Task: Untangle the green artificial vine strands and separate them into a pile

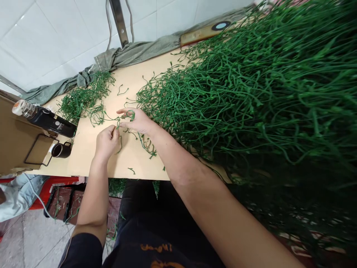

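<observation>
My left hand (106, 141) is closed in a pinch on a thin green plastic stem (120, 138) over the tan tabletop (131, 82). My right hand (135, 120) is just beyond it, fingers curled around the other end of a green stem (129, 114) that trails left toward a small bunch of stems (96, 115). The two hands are nearly touching. A huge heap of green stems (251, 93) fills the right side of the table and runs up against my right forearm.
A smaller pile of sorted green stems (79, 98) lies at the far left by a grey cloth (134, 54). A dark bottle (46, 118) and a small black cup (60, 150) sit at the left edge. Red stool (52, 186) and crates stand below.
</observation>
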Motion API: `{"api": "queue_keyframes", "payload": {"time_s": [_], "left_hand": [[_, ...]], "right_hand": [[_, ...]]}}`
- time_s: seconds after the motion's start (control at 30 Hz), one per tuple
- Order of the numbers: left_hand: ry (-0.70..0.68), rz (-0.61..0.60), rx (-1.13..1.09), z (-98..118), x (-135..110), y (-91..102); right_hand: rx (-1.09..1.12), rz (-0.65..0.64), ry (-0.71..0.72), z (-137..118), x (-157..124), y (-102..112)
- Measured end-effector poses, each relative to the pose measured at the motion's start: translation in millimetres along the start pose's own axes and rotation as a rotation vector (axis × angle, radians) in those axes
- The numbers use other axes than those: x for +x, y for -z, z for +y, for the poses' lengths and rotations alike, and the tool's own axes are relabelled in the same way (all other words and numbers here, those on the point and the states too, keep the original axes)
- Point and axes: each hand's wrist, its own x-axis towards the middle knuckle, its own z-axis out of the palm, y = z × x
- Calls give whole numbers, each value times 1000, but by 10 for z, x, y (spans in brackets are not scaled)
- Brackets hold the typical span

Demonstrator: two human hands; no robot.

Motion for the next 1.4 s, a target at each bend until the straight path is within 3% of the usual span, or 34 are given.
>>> {"api": "queue_keyframes", "payload": {"time_s": [0.27, 0.47, 0.63, 0.8, 0.9, 1.03, 1.23, 1.4], "left_hand": [[-81, -44, 64, 55, 5, -16], [-63, -103, -22, 2, -48, -50], [-110, -146, -236, 27, -118, -121], [-155, -89, -341, 113, -188, -201], [-180, -98, -391, 204, -318, -137], [-376, -243, -466, 312, -527, 78], [-92, -108, -692, 203, -405, 136], [-51, -58, -623, 206, -228, 78]], "right_hand": [[-133, -64, 20, -2, 27, -14], [-75, 221, -38, -31, 45, 36], [-124, 351, -125, -1, 53, 15], [-130, 419, -205, 133, 100, -93], [-93, 496, -263, 157, 168, -42], [75, 649, -301, 86, 226, 108], [258, 464, -299, -104, 65, 85], [406, 330, -284, -235, -31, 58]]}}
